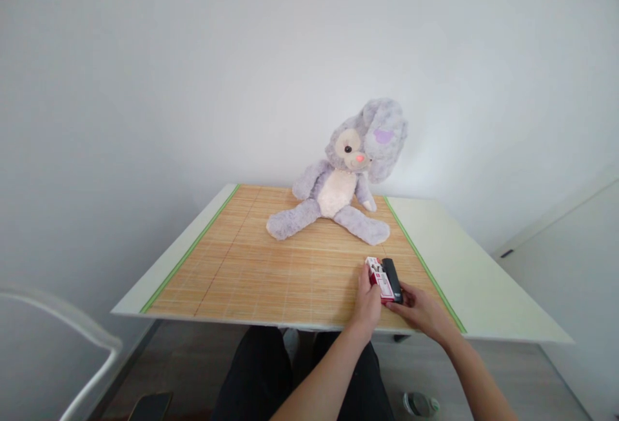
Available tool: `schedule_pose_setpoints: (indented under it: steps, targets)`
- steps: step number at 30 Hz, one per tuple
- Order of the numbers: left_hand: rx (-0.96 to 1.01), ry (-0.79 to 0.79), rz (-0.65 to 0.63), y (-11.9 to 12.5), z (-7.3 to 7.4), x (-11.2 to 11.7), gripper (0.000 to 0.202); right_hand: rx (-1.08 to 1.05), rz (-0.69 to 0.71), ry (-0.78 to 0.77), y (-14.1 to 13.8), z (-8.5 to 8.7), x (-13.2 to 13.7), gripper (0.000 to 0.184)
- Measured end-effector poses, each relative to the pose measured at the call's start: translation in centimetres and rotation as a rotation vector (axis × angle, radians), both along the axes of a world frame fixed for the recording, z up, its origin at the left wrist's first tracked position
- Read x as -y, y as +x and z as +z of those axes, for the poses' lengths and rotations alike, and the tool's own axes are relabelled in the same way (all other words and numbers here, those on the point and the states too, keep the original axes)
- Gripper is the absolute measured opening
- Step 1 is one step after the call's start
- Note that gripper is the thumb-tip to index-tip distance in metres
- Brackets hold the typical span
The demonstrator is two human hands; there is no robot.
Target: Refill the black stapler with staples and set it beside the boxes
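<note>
A small red and white box [380, 278] lies on the bamboo mat [271, 266] near the table's front right. A black oblong object [393, 278] rests right beside it. My left hand [367, 302] grips the box's left side with the thumb along its edge. My right hand [422, 311] holds the near end of the box and the black object with curled fingers. A grey-purple plush bunny [341, 179] sits upright at the far edge of the mat, legs spread toward me.
The mat covers the middle of a white table [483, 279] that stands against a white wall. A clear chair back [72, 331] is at the lower left. A white cabinet [570, 266] is on the right. My dark-trousered legs show under the table edge.
</note>
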State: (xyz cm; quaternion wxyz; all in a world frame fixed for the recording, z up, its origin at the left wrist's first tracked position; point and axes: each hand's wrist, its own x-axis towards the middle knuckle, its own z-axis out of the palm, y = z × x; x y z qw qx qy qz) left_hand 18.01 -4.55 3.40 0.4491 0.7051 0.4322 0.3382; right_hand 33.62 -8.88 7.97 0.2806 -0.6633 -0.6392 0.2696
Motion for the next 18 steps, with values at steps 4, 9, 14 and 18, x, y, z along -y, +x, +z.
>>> schedule_pose_setpoints:
  steps: [4, 9, 14, 18]
  targets:
    - [-0.011, 0.033, 0.02, 0.6, 0.3, 0.1, 0.086, -0.027, -0.023, 0.0, 1.0, 0.5, 0.1, 0.037]
    - [-0.054, 0.112, 0.009, -1.1, 0.7, -0.7, 0.08, -0.042, -0.029, -0.015, 1.7, 0.5, 0.1, 0.04]
    - [-0.129, 0.221, -0.01, -4.9, 0.9, -2.7, 0.076, -0.044, -0.027, -0.031, 2.1, 0.0, 0.1, 0.042]
    - [-0.193, 0.297, -0.044, -6.3, 1.0, -2.9, 0.07, -0.045, -0.03, -0.038, 2.1, -0.3, 0.1, 0.044]
